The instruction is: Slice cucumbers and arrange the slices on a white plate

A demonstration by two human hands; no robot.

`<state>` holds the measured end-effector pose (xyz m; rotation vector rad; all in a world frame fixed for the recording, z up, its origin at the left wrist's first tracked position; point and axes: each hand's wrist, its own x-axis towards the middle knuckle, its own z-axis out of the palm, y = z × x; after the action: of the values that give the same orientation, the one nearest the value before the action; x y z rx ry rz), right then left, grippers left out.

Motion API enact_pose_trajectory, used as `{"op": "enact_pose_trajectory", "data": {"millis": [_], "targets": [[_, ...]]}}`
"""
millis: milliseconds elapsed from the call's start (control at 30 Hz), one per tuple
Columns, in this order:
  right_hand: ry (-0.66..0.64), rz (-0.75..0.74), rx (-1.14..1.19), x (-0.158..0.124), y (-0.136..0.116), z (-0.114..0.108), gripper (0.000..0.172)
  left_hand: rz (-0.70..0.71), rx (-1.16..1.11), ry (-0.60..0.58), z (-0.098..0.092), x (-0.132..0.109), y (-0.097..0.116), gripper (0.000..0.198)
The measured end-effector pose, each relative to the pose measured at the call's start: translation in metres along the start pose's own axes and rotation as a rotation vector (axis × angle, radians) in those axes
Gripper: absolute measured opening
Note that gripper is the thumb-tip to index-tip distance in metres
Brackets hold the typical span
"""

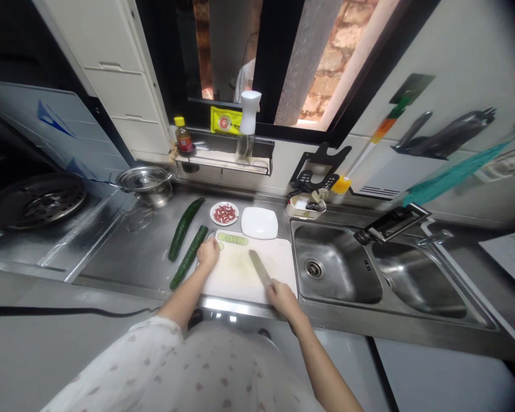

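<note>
My right hand (282,297) is wrapped round the handle of a kitchen knife (260,268), its blade pointing up and to the left over a white cutting board (278,257). At the board's left edge, my left hand (208,252) is closed with fingers curled; what they hold, if anything, is hidden. A single cucumber slice (221,246) shows right beside its fingertips. Overlapping cucumber slices (234,239) form a row along the board's top left. Two whole cucumbers lie left of the board: a nearer cucumber (189,257) by my left hand and a farther cucumber (186,229).
Behind the board are a plate of chopped red pieces (224,214) and a white dish (260,222). A double sink (339,263) lies right. A lidded steel pot (148,186) and a frying pan (34,200) stand left. A wall shelf (223,162) holds bottles.
</note>
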<state>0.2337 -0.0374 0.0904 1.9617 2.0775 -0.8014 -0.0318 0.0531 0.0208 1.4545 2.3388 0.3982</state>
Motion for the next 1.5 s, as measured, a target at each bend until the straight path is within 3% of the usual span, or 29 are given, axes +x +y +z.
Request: {"op": "enact_pose_trajectory", "data": {"millis": [167, 333, 533, 733, 933, 1067, 1200, 1333, 1500], "targets": [[-0.003, 0.002, 0.003, 0.000, 0.000, 0.000, 0.026, 0.064, 0.078, 0.021, 0.000, -0.003, -0.002, 0.024], [0.017, 0.033, 0.005, 0.000, 0.004, 0.003, 0.027, 0.186, -0.010, 0.037, 0.005, -0.003, 0.002, 0.025], [0.050, 0.067, 0.003, 0.001, 0.012, 0.009, 0.029, 0.331, -0.065, -0.018, 0.015, -0.001, 0.033, 0.026], [0.047, 0.066, -0.030, 0.003, 0.014, 0.012, 0.027, 0.440, 0.052, -0.131, 0.022, 0.003, 0.067, 0.032], [0.038, 0.072, -0.034, 0.003, 0.013, 0.012, 0.027, 0.475, 0.129, -0.176, 0.028, 0.008, 0.078, 0.027], [0.031, 0.076, -0.031, 0.003, 0.014, 0.012, 0.028, 0.518, 0.126, -0.142, 0.029, 0.009, 0.078, 0.023], [0.054, 0.080, -0.026, 0.002, 0.017, 0.014, 0.029, 0.471, 0.052, -0.112, 0.028, 0.007, 0.080, 0.018], [0.063, 0.069, -0.010, 0.001, 0.017, 0.014, 0.027, 0.307, -0.123, -0.174, 0.025, 0.007, 0.075, 0.013], [0.095, 0.035, 0.017, -0.001, 0.013, 0.012, 0.027, 0.125, -0.314, -0.267, 0.024, 0.001, 0.054, 0.011]]}}
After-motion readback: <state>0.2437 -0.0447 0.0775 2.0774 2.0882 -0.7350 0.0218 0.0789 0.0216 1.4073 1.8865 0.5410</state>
